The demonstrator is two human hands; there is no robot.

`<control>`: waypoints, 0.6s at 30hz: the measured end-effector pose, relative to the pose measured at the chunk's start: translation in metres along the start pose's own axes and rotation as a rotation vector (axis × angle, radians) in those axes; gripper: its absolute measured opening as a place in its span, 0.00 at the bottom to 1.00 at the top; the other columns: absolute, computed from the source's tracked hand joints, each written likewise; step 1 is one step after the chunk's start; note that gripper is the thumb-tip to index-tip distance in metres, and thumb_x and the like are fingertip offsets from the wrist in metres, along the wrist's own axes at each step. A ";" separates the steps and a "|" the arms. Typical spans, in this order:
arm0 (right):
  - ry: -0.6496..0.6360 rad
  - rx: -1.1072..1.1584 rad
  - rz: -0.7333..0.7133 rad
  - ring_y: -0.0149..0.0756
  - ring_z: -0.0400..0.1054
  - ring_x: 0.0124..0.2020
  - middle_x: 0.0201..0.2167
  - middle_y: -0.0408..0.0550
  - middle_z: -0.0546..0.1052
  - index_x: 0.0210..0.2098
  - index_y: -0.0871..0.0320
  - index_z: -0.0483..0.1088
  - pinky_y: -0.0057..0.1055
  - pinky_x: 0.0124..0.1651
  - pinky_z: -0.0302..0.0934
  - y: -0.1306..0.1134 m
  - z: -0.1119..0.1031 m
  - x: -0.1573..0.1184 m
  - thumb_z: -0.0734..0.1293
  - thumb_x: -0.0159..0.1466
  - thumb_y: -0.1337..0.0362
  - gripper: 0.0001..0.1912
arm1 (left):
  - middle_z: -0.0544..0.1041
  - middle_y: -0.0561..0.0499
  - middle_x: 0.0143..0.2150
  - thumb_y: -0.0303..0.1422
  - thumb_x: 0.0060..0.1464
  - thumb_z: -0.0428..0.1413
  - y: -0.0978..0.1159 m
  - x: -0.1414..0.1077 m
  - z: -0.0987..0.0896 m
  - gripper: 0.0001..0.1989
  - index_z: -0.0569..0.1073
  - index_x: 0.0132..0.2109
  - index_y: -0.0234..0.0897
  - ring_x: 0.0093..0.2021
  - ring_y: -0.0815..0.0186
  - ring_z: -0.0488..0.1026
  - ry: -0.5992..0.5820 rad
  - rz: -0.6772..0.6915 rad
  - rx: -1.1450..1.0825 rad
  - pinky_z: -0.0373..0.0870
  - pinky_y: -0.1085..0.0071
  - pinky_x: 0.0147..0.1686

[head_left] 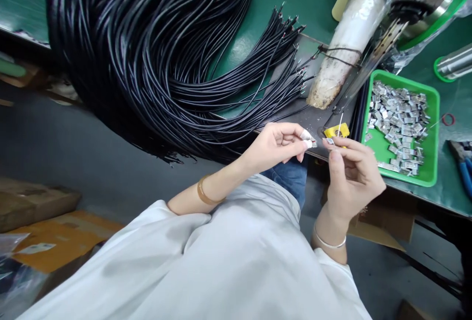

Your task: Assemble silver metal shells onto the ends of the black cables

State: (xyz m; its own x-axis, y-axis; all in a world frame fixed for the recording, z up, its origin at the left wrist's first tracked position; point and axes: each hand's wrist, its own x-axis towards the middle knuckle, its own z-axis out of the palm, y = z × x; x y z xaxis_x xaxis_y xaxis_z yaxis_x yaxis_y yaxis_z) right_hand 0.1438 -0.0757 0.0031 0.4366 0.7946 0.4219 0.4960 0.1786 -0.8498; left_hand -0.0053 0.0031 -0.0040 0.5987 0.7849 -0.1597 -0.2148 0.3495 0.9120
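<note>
My left hand (283,143), with white wraps on its thumb and fingertip, pinches a small silver metal connector (314,144) at the table's front edge. My right hand (350,172) is closed just to the right, its thumb and fingers on another small metal connector (329,141). A narrow gap separates the two pieces. Behind the fingers sits a yellow block (337,130), partly hidden. Beside my right hand, a green tray (435,128) holds many similar silver connector pieces (401,118). A large bundle of black cables (147,59) lies left, its stripped ends (300,84) pointing toward the middle.
A film-wrapped white tube (346,44) slants down over the table, with a soldering iron (387,42) mounted beside it. Blue-handled pliers (465,167) and a red ring (448,119) lie right of the tray. Cardboard boxes (70,236) stand on the floor at left.
</note>
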 end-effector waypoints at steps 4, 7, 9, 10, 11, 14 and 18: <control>-0.100 0.033 0.040 0.38 0.79 0.43 0.42 0.47 0.82 0.38 0.53 0.79 0.38 0.45 0.77 0.005 0.002 0.001 0.72 0.64 0.65 0.03 | 0.75 0.55 0.22 0.35 0.50 0.68 -0.002 -0.001 0.005 0.13 0.74 0.33 0.32 0.19 0.79 0.63 0.008 -0.017 0.007 0.60 0.81 0.19; -0.136 0.064 0.040 0.37 0.79 0.43 0.42 0.47 0.82 0.38 0.53 0.80 0.36 0.43 0.76 0.007 0.004 0.002 0.72 0.64 0.66 0.04 | 0.75 0.55 0.24 0.31 0.49 0.69 -0.007 0.000 0.006 0.11 0.74 0.32 0.31 0.22 0.77 0.67 0.021 0.057 0.006 0.66 0.81 0.24; -0.126 0.048 0.027 0.37 0.78 0.43 0.42 0.47 0.82 0.38 0.53 0.79 0.35 0.42 0.76 0.008 0.005 0.002 0.72 0.64 0.66 0.03 | 0.76 0.54 0.26 0.30 0.50 0.68 -0.009 0.000 0.007 0.09 0.75 0.33 0.31 0.26 0.75 0.70 0.036 0.134 0.041 0.69 0.79 0.28; -0.122 0.033 0.025 0.37 0.78 0.43 0.42 0.47 0.82 0.38 0.53 0.79 0.36 0.42 0.76 0.008 0.005 0.002 0.72 0.64 0.66 0.03 | 0.76 0.53 0.28 0.30 0.52 0.66 -0.009 -0.001 0.007 0.08 0.76 0.33 0.31 0.28 0.74 0.71 0.046 0.168 0.079 0.70 0.78 0.30; -0.120 0.017 0.024 0.37 0.79 0.43 0.42 0.47 0.82 0.38 0.53 0.79 0.36 0.43 0.76 0.008 0.005 0.002 0.72 0.64 0.66 0.03 | 0.77 0.52 0.29 0.31 0.54 0.65 -0.010 -0.001 0.007 0.07 0.76 0.34 0.31 0.29 0.73 0.72 0.056 0.197 0.126 0.71 0.77 0.32; -0.123 -0.002 0.015 0.38 0.79 0.44 0.42 0.47 0.82 0.38 0.53 0.79 0.37 0.43 0.77 0.008 0.004 0.002 0.72 0.64 0.65 0.04 | 0.78 0.50 0.31 0.31 0.58 0.62 -0.009 -0.003 0.007 0.07 0.78 0.35 0.31 0.31 0.71 0.73 0.064 0.272 0.272 0.70 0.75 0.33; -0.135 0.001 0.005 0.38 0.79 0.44 0.43 0.48 0.82 0.39 0.53 0.79 0.36 0.42 0.77 0.008 0.002 0.003 0.72 0.64 0.66 0.04 | 0.78 0.50 0.30 0.32 0.62 0.60 -0.008 -0.005 0.004 0.08 0.79 0.36 0.32 0.28 0.71 0.69 0.075 0.454 0.535 0.66 0.74 0.30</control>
State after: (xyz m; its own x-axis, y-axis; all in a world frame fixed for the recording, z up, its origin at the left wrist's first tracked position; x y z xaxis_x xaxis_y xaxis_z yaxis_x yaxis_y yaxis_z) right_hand 0.1475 -0.0706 -0.0032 0.3341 0.8662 0.3717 0.4934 0.1752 -0.8520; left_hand -0.0035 -0.0054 -0.0091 0.4811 0.8331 0.2729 -0.0110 -0.3055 0.9521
